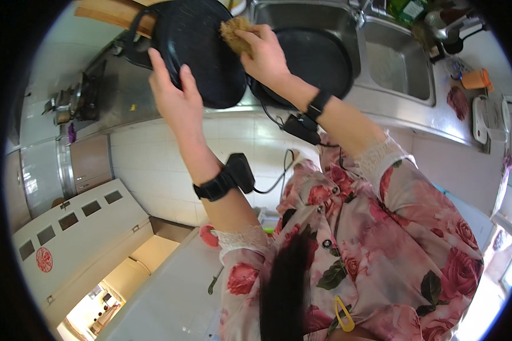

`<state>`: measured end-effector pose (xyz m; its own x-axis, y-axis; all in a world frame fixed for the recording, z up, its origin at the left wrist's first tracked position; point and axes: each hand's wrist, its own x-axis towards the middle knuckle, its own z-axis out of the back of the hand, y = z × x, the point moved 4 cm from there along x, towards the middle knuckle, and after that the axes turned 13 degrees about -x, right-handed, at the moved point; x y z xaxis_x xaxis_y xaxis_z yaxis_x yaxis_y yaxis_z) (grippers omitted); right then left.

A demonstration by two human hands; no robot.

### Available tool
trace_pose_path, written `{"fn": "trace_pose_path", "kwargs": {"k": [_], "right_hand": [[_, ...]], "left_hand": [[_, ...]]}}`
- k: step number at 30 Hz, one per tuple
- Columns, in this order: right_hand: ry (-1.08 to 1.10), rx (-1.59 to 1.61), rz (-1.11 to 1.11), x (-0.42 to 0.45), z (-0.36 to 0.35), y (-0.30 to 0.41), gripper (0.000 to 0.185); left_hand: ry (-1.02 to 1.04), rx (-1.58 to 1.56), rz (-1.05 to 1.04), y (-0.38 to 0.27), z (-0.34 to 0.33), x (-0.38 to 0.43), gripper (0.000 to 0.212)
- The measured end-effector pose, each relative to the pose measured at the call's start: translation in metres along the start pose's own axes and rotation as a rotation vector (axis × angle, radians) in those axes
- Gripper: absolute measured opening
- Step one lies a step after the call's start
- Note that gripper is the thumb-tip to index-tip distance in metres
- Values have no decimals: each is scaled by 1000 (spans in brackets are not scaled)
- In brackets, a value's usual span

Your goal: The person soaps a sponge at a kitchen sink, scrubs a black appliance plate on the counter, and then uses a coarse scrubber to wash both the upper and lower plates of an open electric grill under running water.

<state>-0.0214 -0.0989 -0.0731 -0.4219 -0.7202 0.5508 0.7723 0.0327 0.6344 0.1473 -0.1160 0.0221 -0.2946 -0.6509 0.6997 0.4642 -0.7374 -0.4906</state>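
A black appliance with two hinged round plates lies unfolded over the counter and the left sink basin. My left hand (pixel 175 93) holds the raised left half (pixel 200 55) by its rim, close to its black handle (pixel 132 42). Between the fingers of my right hand (pixel 264 55) is a tan fibrous scrubbing pad (pixel 235 34), which meets the right edge of that half. The other round half (pixel 311 64) rests partly over the left basin, beneath my right forearm. A black cord hangs near the hinge.
The right sink basin (pixel 397 59) is beside the left one (pixel 298 13). A wooden board (pixel 111 15) stands at the upper left. Further right are an orange cup (pixel 475 79), a reddish oval item (pixel 457 103) and a white scale-like device (pixel 479 119). A stove (pixel 87 98) is at the far left.
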Motion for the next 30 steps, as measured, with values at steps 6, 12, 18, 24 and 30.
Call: {"fn": "trace_pose_path", "kwargs": {"k": [6, 12, 18, 24, 30], "right_hand": [[-151, 238, 381, -5, 35, 71, 54], [-136, 115, 157, 47, 21, 69, 52], [-89, 53, 572, 46, 37, 107, 48], [-75, -119, 195, 106, -2, 69, 48], [-40, -16, 171, 106, -11, 61, 46]], "left_hand": [[1, -48, 75, -2, 14, -6, 75], [-17, -65, 139, -12, 15, -3, 79], [-93, -235, 241, -10, 21, -12, 82], [-59, -117, 217, -19, 29, -18, 77], [-82, -159, 255, -15, 31, -25, 76]]}}
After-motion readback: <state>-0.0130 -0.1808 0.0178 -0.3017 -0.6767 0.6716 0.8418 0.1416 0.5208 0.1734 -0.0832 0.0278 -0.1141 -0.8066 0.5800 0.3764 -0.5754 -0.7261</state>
